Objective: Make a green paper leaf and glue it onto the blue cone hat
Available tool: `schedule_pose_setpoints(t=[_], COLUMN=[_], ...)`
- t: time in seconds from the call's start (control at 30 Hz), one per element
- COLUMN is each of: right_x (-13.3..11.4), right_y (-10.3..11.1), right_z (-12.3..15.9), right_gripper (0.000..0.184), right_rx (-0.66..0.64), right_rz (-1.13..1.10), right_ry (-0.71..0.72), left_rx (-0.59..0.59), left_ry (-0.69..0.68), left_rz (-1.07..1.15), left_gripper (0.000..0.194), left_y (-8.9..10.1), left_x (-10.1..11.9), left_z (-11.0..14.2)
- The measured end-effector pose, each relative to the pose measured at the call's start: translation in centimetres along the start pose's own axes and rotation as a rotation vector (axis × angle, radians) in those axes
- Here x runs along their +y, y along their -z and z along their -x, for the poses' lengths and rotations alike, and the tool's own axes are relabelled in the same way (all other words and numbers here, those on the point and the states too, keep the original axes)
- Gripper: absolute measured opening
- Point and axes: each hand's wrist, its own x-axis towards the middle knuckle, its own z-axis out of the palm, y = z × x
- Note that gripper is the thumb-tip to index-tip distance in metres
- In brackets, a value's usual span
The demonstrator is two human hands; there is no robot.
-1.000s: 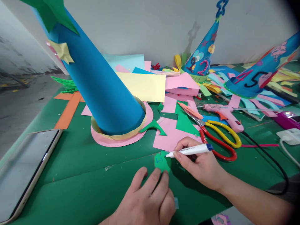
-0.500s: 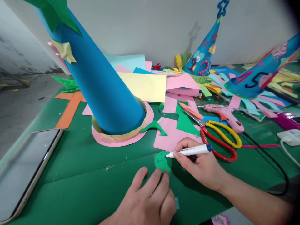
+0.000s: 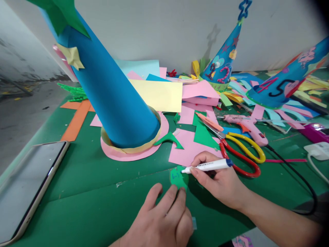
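Observation:
My right hand (image 3: 218, 181) pinches a white marker (image 3: 205, 167) with a dark blue end. The marker's tip rests on a small rounded green paper cutout (image 3: 179, 178) that bears blue pen strokes. With its fingertips, my left hand (image 3: 164, 216) presses the lower edge of this cutout against the green table (image 3: 87, 206); its fingers are bent a little and partly apart. Beyond the cutout lie a pink paper sheet (image 3: 180, 151) and a curved green paper scrap (image 3: 171, 138). Scissors (image 3: 224, 137) with red and yellow handles lie just past my right hand.
A tall blue paper cone hat (image 3: 110, 92) with a pink brim stands left of centre. A phone (image 3: 33, 185) lies at the left. To the right are a pink glue gun (image 3: 246, 125) with a black cord and two decorated cone hats (image 3: 221, 61). Paper sheets and strips crowd the back.
The marker's tip has shifted very slightly on the green cutout. My left hand stays on the cutout's edge, and everything else looks the same.

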Motion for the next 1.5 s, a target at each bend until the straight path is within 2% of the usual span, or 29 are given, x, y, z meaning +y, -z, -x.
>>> schedule_pose_setpoints(t=[1.5], right_x=[0.02], right_y=[0.06], right_z=[0.06], right_gripper=[0.010], right_rx=[-0.012], right_rz=[-0.005], right_ry=[-0.001], left_rx=[-0.003], left_ry=[-0.007], left_rz=[0.005], left_gripper=[0.017], left_y=[-0.06], left_x=[-0.12], left_z=[0.02])
